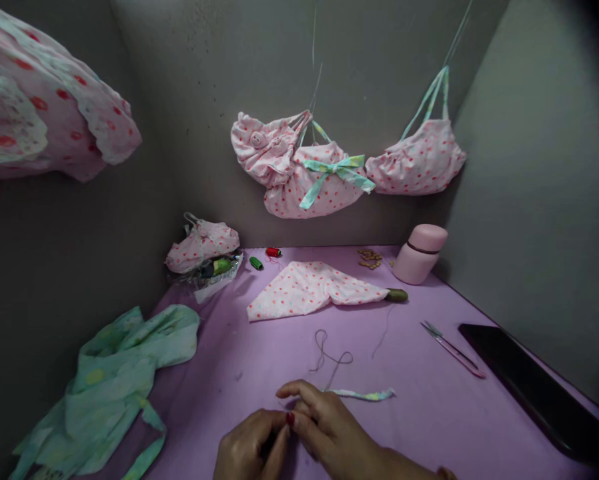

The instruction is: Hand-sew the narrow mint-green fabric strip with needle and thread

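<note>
My left hand (253,445) and my right hand (332,427) meet at the near edge of the view, thumbs and fingertips pinched together. What they pinch is too small and covered to make out. A narrow mint-green fabric strip (367,396) comes out from behind my right hand, its free end pointing right. Dark thread (321,350) lies in loose loops just beyond my right hand and runs down behind it. Farther back lies a pink dotted cloth piece (299,293), with a dark green object (397,295) at its right end.
Thread snips (454,351) and a black flat device (524,383) lie on the right. At the back stand a pink flask (420,255), peanut-like pieces (369,259), and red (273,252) and green spools (256,263). Mint cloth (114,373) lies left; dotted pouches (414,163) hang above.
</note>
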### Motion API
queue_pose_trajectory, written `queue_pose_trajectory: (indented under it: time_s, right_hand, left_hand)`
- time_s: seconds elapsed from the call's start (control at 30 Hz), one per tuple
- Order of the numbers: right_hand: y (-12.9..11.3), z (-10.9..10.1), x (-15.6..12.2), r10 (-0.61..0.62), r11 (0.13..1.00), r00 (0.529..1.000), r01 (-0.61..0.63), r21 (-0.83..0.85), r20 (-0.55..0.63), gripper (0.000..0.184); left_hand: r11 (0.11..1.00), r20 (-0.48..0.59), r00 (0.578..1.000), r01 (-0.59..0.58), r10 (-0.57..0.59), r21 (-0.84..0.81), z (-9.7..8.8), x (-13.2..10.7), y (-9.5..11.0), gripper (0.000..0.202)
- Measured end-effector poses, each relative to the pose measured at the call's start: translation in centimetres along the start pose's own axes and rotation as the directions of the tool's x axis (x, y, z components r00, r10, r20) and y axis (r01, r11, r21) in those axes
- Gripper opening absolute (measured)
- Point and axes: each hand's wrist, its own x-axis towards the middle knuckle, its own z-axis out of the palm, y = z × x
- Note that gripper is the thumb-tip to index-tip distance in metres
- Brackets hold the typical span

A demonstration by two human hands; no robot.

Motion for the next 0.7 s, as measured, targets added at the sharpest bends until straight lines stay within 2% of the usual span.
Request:
queue_pose_trajectory:
  time_s: [0.07, 0.17, 0.23, 0.33, 0.4, 0.47, 0.53, 0.6, 0.63, 0.7]
  right_hand:
    - [-0.2, -0.3, 0.2, 0.012, 0.999, 0.997, -0.009, 0.042, -0.071, 0.027]
    - [-0.4, -1.1, 0.6, -0.031, 0.997, 0.976, 0.016, -0.072, -0.217, 0.024]
    - [-0.4, -1.3, 0.7, -0.019, 0.996, 0.977, 0.0, -0.092, -0.211, 0.023]
    - [-0.1, -0.9, 0.7, 0.07, 0.996, 0.987, -0.061, 0.067, -0.147, 0.011]
    - [0.0, -0.4, 0.7, 0.109, 0.976, 0.983, -0.078, 0.204, -0.144, 0.007]
    - [0.0, -0.2, 0.9, 0.165, 0.932, 0.975, -0.105, 0.346, -0.148, 0.009]
    - [0.0, -0.6, 1.3, 0.252, 0.845, 0.958, -0.146, 0.515, -0.141, 0.017]
    - [0.2, -1.6, 1.8, 0.366, 0.724, 0.914, -0.16, 0.671, -0.176, 0.025]
    - [0.5, -2.4, 2.1, 0.425, 0.681, 0.875, -0.139, 0.719, -0.233, 0.027]
    - [1.4, -4.7, 2.8, 0.525, 0.662, 0.754, -0.07, 0.747, -0.394, 0.027]
  left_hand:
    - [1.0, -0.001, 1.0, -0.008, 0.008, -0.01, -0.1, 0.1, -0.1, 0.034]
    - [1.0, -0.005, 1.0, -0.025, 0.025, -0.003, -0.2, 0.1, -0.2, 0.032]
    - [0.999, 0.001, 0.999, -0.044, 0.044, -0.004, -0.2, 0.1, -0.3, 0.031]
    - [0.998, 0.01, 0.998, -0.066, 0.066, -0.004, -0.2, 0.0, -0.2, 0.03]
    - [0.997, 0.028, 0.997, -0.074, 0.074, 0.009, -0.3, 0.1, -0.1, 0.029]
    - [0.996, 0.07, 0.994, -0.084, 0.082, 0.029, -0.5, 0.2, 0.0, 0.027]
    - [0.994, 0.135, 0.988, -0.088, 0.08, 0.057, -0.8, 0.4, 0.0, 0.022]
    - [0.994, 0.195, 0.98, -0.069, 0.051, 0.087, -1.1, 0.5, 0.0, 0.019]
    - [0.994, 0.212, 0.977, -0.048, 0.025, 0.101, -1.1, 0.6, 0.0, 0.018]
    - [0.992, 0.214, 0.976, 0.009, -0.036, 0.126, -1.2, 0.6, 0.0, 0.018]
